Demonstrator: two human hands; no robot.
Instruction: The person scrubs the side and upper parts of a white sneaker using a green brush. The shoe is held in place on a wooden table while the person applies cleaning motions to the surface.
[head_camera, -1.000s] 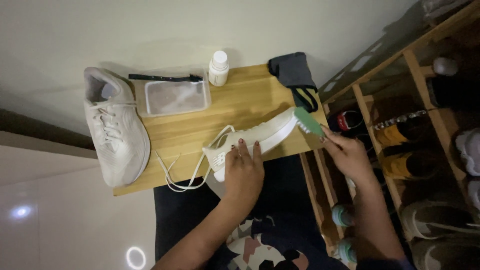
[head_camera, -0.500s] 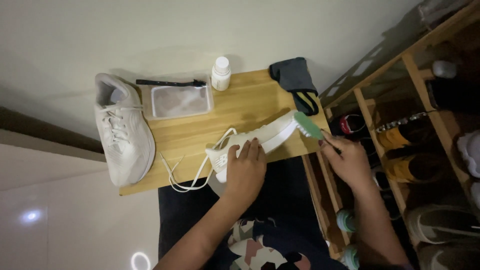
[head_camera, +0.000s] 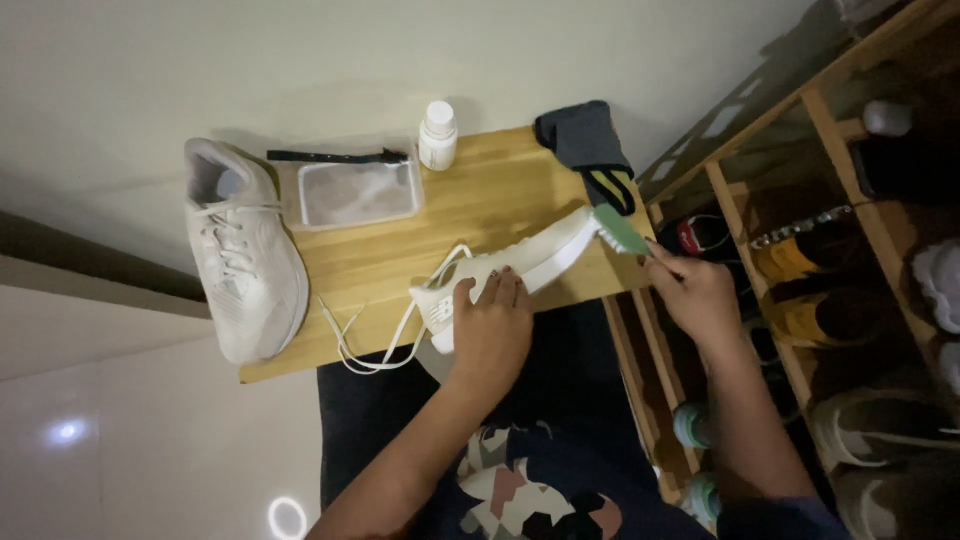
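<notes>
A white sneaker (head_camera: 540, 256) lies on its side near the front edge of a small wooden table (head_camera: 480, 200), its laces trailing to the left. My left hand (head_camera: 490, 325) presses down on its upper and holds it. My right hand (head_camera: 695, 295) grips a green brush (head_camera: 620, 228) whose head touches the sneaker's heel end. A second white sneaker (head_camera: 240, 260) rests sole down at the table's left end.
A clear plastic tub (head_camera: 355, 193), a thin black brush (head_camera: 335, 156) and a small white bottle (head_camera: 438, 135) stand at the table's back. A dark folded cloth (head_camera: 585, 145) lies at the back right. A wooden shoe rack (head_camera: 830, 250) with several shoes stands to the right.
The brush head has slid a little along the sneaker's heel end. My left hand keeps its hold on the shoe. The view has shifted slightly.
</notes>
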